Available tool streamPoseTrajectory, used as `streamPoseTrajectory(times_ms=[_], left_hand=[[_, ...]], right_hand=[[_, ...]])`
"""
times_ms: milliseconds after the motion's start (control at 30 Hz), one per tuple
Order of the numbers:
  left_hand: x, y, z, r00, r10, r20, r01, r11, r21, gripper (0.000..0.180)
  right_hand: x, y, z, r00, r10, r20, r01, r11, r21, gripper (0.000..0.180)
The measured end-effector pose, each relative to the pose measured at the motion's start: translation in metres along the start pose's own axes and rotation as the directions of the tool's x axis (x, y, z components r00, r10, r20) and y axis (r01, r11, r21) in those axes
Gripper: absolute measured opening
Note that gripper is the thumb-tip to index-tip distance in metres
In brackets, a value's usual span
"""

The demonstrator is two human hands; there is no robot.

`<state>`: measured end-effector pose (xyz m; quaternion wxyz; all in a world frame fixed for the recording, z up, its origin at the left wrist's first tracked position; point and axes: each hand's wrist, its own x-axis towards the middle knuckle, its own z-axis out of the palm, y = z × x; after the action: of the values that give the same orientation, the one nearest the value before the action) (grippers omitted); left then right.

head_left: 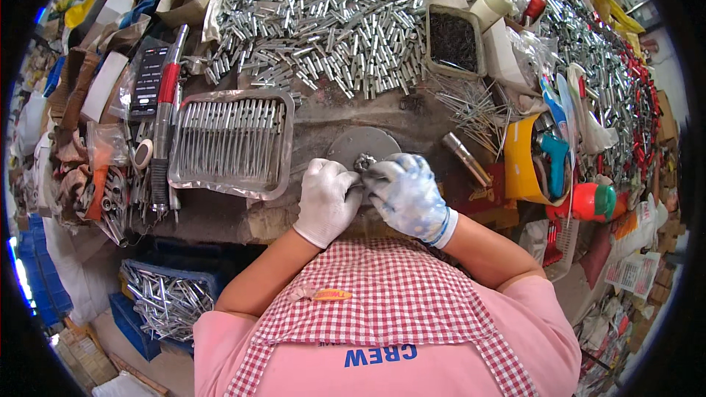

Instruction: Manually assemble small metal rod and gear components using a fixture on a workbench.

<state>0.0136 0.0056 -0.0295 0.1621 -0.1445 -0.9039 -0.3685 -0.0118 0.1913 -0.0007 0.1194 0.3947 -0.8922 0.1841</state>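
My left hand (327, 202), in a white knit glove, is closed, fingertips pinched together at the near edge of a round grey metal disc (362, 140). Close beside it, my right hand (408, 198), in a white glove with blue patches, is also closed in a pinch. The fingertips of both hands nearly meet. What they hold is hidden by the gloves. A small shiny metal piece (364, 162) shows on the disc, just beyond the fingertips. Left of my hands, a clear plastic tray (285, 173) holds a row of thin metal rods (228, 140) with thicker silvery ends.
Loose metal tubes (323, 22) cover the far bench. A tin of dark small parts (454, 40), thin rods (471, 114) and a metal cylinder (467, 158) lie rightward, near a yellow container (521, 158). A red-handled tool (168, 84) stands left; a blue crate (136, 323) sits below.
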Motion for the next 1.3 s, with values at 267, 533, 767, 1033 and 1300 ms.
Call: streamPoseTrajectory(times_ms=[267, 533, 767, 1033, 1300], left_hand=[[0.000, -0.001, 0.000, 1.000, -0.006, 0.008, 0.005, 1.000, 0.023, 0.012], [-0.001, -0.002, -0.004, 0.999, -0.012, 0.033, 0.012, 1.000, 0.006, 0.012], [-0.001, 0.000, -0.004, 1.000, -0.004, 0.015, 0.005, 1.000, -0.023, 0.014], [-0.003, -0.002, -0.004, 0.999, -0.012, 0.043, 0.013, 1.000, -0.020, 0.016], [-0.001, -0.001, -0.003, 0.999, -0.002, 0.036, 0.003, 1.000, -0.017, 0.014]], right_hand=[[-0.007, 0.015, -0.012, 0.996, 0.091, 0.004, -0.091, 0.992, 0.088, 0.036], [-0.072, 0.073, -0.033, 0.691, 0.712, 0.125, -0.600, 0.661, -0.450, 0.084], [-0.042, 0.000, -0.034, 0.982, 0.176, -0.068, -0.153, 0.952, 0.264, 0.076], [-0.040, -0.002, -0.031, 0.941, 0.318, -0.111, -0.256, 0.889, 0.379, 0.065], [-0.076, 0.043, -0.020, 0.781, 0.619, -0.086, -0.542, 0.739, 0.400, 0.060]])
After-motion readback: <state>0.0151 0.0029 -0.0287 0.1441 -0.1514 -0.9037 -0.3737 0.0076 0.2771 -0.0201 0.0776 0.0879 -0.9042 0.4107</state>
